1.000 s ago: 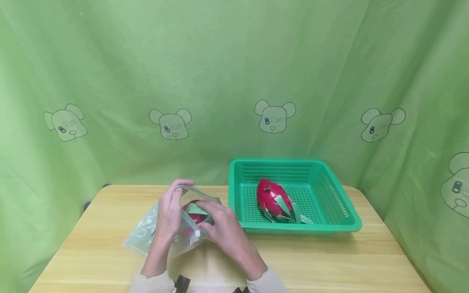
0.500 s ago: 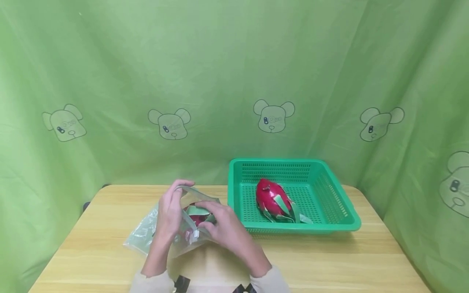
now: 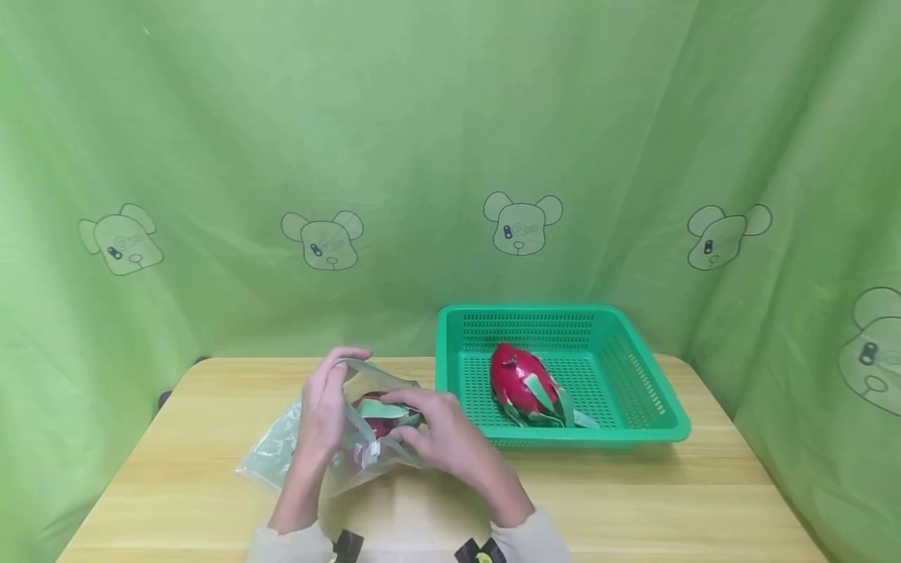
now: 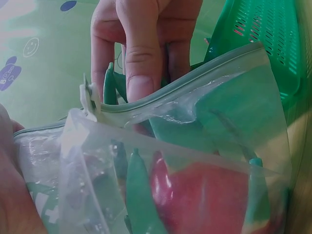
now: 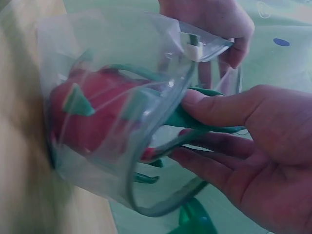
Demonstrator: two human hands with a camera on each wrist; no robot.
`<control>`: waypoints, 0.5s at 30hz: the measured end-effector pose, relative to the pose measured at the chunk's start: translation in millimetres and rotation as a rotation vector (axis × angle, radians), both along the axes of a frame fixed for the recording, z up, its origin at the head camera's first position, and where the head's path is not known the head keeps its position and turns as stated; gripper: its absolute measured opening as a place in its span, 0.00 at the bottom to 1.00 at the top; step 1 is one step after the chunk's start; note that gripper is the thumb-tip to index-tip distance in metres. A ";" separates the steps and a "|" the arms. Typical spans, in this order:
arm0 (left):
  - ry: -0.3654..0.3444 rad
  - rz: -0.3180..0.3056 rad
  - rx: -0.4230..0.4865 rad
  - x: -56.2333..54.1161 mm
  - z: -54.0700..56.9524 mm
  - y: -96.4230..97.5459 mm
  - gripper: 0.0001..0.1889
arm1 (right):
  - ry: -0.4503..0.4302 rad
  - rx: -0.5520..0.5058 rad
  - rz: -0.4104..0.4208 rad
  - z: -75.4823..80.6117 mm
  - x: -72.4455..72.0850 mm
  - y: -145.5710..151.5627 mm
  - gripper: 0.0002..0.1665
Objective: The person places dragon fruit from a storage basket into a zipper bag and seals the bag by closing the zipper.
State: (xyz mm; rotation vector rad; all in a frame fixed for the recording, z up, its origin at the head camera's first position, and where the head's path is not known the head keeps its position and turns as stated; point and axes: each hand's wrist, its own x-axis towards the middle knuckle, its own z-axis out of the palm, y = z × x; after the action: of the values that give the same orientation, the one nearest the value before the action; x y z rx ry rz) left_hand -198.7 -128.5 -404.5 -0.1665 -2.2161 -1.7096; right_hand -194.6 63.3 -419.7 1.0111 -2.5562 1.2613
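Observation:
A clear zip bag with a pale green zip edge and a white slider lies on its side on the table. Its mouth gapes toward the right. My left hand grips the bag at the mouth's edge, holding it apart. Inside is a dragon fruit, red with green leaf-like scales, seen through the plastic in both wrist views. With thumb and fingers, my right hand pinches the scales at the mouth end of the fruit. Some of its fingertips are hidden behind the scales.
Behind and right of my right hand stands a green perforated basket. A second dragon fruit lies in it beside a small clear scrap. A green curtain closes off the back of the wooden table.
My right hand has shifted slightly right and toward me, its thumb now farther from the slider. Left hand and bag stay almost where they were. The head view has drifted a little.

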 end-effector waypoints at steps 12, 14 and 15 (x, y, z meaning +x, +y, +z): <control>0.022 0.007 0.034 2.0 1.8 -0.2 0.22 | -0.120 -0.132 0.034 19.0 5.0 22.6 0.17; 0.028 0.007 0.031 1.7 2.1 0.0 0.21 | -0.098 -0.141 -0.007 22.2 5.5 26.5 0.14; 0.032 0.007 0.030 1.2 2.2 0.2 0.21 | -0.076 -0.138 -0.035 23.3 5.7 28.4 0.12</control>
State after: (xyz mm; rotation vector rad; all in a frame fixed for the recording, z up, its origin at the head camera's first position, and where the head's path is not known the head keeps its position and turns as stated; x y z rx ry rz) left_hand -197.4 -128.3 -402.3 -0.1765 -2.1647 -1.7235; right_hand -188.9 91.7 -396.4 0.9037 -2.4886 1.4699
